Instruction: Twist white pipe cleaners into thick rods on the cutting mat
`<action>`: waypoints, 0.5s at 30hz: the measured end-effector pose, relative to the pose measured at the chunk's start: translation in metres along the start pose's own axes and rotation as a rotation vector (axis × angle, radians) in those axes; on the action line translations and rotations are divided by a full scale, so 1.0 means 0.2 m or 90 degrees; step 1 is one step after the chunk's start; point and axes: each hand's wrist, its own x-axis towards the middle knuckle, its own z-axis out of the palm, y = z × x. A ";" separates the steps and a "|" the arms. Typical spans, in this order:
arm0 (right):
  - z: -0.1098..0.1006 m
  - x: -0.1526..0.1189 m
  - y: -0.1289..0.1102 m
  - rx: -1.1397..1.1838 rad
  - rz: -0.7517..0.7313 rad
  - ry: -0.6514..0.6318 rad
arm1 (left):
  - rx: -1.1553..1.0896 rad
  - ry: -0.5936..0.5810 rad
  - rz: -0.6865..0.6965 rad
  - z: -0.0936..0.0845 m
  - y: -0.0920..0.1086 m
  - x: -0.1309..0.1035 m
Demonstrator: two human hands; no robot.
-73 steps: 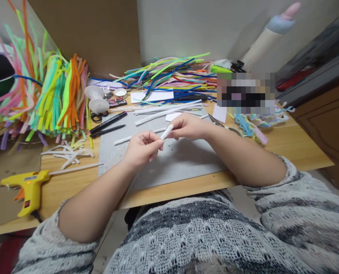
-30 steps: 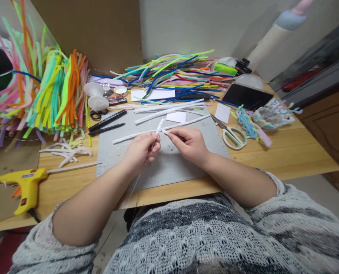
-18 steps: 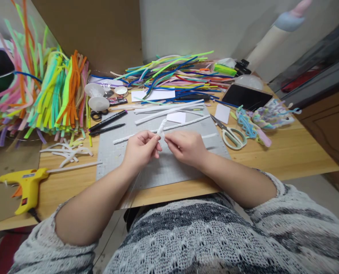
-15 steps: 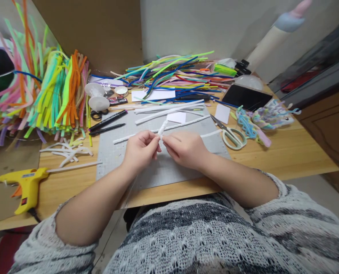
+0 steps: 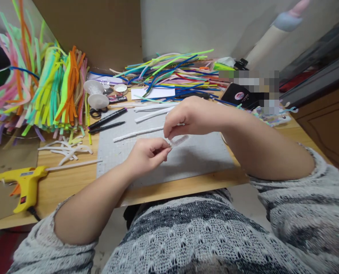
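My left hand (image 5: 149, 154) is closed in a pinch, thumb against forefinger, on a white pipe cleaner (image 5: 181, 140). The pipe cleaner is blurred and sticks out to the right from those fingertips. My right hand (image 5: 188, 116) arches over it from above. Its fingers are curled down and together, their tips close to the left ones at the pipe cleaner; the exact grip is partly hidden. Behind the hands, another white pipe cleaner (image 5: 138, 134) lies across the grey cutting mat (image 5: 158, 171), with more white ones (image 5: 149, 115) farther back.
A yellow hot glue gun (image 5: 29, 182) lies left, near short white offcuts (image 5: 68, 149). Black pens (image 5: 108, 118) and clear spools (image 5: 96, 95) stand by the mat. Bundles of coloured pipe cleaners (image 5: 55, 87) fill the left; a loose pile (image 5: 172, 74) lies at the back. A dark phone (image 5: 238, 95) is back right.
My right hand has risen and turned over, its forearm now covering the scissors. My left hand has shifted slightly right. The held pipe cleaner has swung from upright to pointing right.
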 end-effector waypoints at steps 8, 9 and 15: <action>0.09 0.03 0.13 0.248 0.027 -0.018 | -0.365 0.091 -0.145 -0.02 0.01 0.01; 0.11 0.02 0.14 0.254 0.026 0.003 | -0.401 0.108 -0.153 -0.03 0.00 0.01; 0.24 -0.04 0.07 0.234 0.034 0.184 | -0.557 0.135 -0.179 -0.03 -0.02 0.04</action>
